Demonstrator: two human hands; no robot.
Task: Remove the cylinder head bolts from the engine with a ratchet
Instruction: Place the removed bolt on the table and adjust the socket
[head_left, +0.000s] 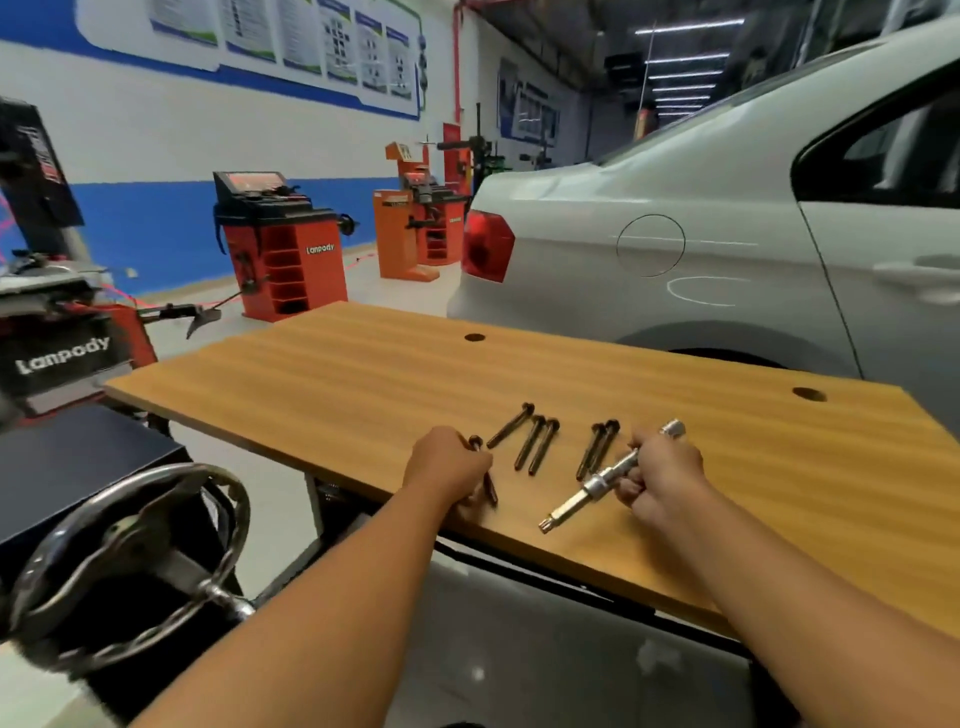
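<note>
Gripping a bolt, left hand; right hand clasps ratchet.

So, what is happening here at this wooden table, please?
A person stands at a wooden table in a car workshop. The left hand grips one dark bolt near the table's front edge. The right hand holds a silver ratchet tool with its bit end resting just above or on the tabletop. Five more bolts lie loose on the table between the hands. No engine is in view. A white car is parked behind the table.
</note>
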